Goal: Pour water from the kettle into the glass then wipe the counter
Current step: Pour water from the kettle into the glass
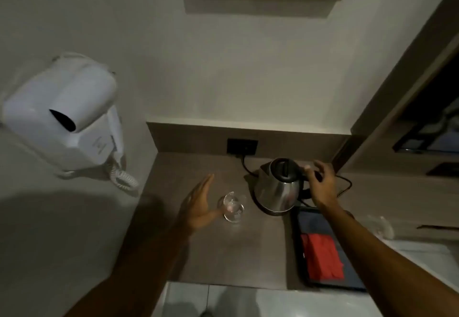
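Steel kettle (278, 187) on tabletop (223, 249), right hand (320, 182) curled loosely at its handle, grip unclear, left hand (198, 204) spread wide beside glass (232, 207), left of kettle

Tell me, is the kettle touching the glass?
Apart. The head view shows the glass standing left of the kettle, with a strip of bare counter plainly visible between them.
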Demonstrator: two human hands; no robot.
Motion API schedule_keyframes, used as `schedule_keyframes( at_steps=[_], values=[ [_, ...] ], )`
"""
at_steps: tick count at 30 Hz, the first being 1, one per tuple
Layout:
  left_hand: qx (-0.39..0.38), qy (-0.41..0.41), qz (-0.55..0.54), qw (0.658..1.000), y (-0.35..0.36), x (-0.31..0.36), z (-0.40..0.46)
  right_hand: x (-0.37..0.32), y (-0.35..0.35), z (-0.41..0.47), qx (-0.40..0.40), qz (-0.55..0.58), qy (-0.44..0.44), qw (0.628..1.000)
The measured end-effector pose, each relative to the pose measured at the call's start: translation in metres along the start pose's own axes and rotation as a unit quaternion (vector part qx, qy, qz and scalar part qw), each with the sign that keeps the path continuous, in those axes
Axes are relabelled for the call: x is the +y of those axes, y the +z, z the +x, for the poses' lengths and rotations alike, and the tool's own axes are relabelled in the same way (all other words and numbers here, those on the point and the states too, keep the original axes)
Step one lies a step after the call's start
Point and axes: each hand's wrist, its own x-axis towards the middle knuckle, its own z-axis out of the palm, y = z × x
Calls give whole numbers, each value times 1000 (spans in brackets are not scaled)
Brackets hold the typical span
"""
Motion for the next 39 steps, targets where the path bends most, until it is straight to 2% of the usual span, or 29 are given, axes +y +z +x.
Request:
schedule_keyframes(
  at_steps=[4, 6, 9, 11, 18, 23, 29, 35, 39],
  values=[
    [-49, -38, -62, 996, 46, -40, 3, 31, 15, 21, 17, 82, 85, 993],
    [-51, -57, -106, 991, 64, -50, 11, 43, 20, 35, 36, 112, 95, 989],
    [-45, -49, -134, 989, 79, -51, 27, 59, 21, 51, 14, 154, 107, 982],
    [-40, -37, -124, 991, 84, -50, 33, 66, 20, 58, 14, 157, 99, 982],
    [-31, -16, -40, 999, 81, -37, 34, 48, 21, 55, 20, 103, 30, 994],
    [-34, -1, -16, 999, 74, -33, 34, 1, 23, 54, -36, -9, -107, 994],
    [-38, -11, -17, 999, 71, -31, 34, -52, 29, 45, -123, -156, -260, 945],
    [-55, -24, -18, 998, 71, -31, 33, -82, 46, 32, -113, -323, -385, 857],
    [-62, -35, -7, 997, 71, -31, 34, -87, 52, 30, -116, -366, -411, 827]
  ],
)
